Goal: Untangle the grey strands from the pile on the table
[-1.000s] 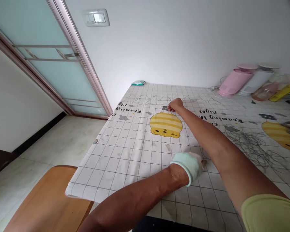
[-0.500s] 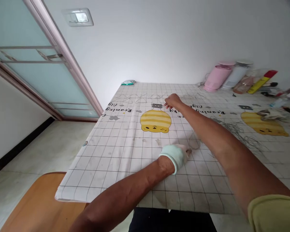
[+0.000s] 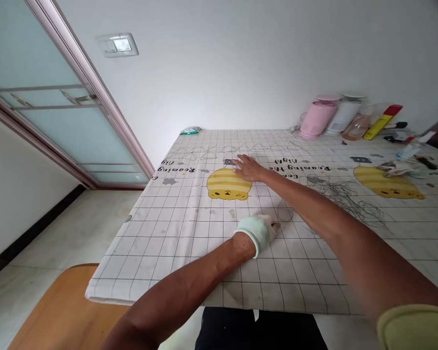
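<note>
My right hand [image 3: 248, 168] is bare, its fingers spread apart over the back half of the gridded tablecloth [image 3: 160, 233], by the top of a printed yellow striped bear. Nothing shows in it. Just behind its fingertips runs a row of thin bent wire shapes [image 3: 211, 151]. My left hand [image 3: 264, 232] wears a pale green and white glove and rests low on the cloth. Its fingers are curled, and whatever they hold is hidden. Close to its fingertips lies a thin wire loop [image 3: 285, 212]. Under and beyond my right forearm spreads a loose tangle of thin wire [image 3: 354, 201].
At the back right stand a pink cylindrical device [image 3: 317, 119], a white one [image 3: 345, 115], a clear bottle [image 3: 355, 129] and a yellow-red box [image 3: 383, 122]. A crumpled glove [image 3: 397, 167] lies at right. A green-white packet [image 3: 190, 131] marks the far left corner. A wooden chair [image 3: 58, 311] stands at lower left.
My right hand has come down and left, and its fingers have gone from bunched together to spread. My left hand stays in place on the cloth. The view has shifted slightly.
</note>
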The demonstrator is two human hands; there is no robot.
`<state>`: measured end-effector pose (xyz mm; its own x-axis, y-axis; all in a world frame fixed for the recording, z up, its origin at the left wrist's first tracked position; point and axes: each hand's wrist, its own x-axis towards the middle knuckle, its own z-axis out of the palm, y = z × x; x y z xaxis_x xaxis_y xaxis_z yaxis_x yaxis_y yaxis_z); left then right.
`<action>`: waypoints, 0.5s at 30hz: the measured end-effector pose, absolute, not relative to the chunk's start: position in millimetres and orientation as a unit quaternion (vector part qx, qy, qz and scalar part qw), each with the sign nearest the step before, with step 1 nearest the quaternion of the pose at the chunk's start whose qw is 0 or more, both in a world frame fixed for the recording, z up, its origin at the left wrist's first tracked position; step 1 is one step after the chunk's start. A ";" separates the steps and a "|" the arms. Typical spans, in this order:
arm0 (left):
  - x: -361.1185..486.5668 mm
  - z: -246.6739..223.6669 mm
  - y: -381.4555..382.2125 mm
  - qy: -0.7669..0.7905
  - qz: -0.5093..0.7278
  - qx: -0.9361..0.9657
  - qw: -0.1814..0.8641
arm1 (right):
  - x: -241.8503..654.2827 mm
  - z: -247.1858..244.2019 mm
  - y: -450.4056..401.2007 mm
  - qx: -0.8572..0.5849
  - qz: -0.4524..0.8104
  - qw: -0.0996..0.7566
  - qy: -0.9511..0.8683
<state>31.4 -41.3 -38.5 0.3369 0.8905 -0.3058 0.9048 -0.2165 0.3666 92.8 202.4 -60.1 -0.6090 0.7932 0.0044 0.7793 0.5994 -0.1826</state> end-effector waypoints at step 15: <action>31.2 -50.2 -34.8 0.557 -0.009 0.780 0.286 | 41.6 -66.2 225.1 -0.436 0.080 0.052 -0.895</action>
<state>31.2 -34.8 -50.2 0.3794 0.8629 -0.3337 0.8737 -0.2155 0.4361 41.6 225.1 -66.2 -0.6144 0.7886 0.0240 0.7719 0.6072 -0.1883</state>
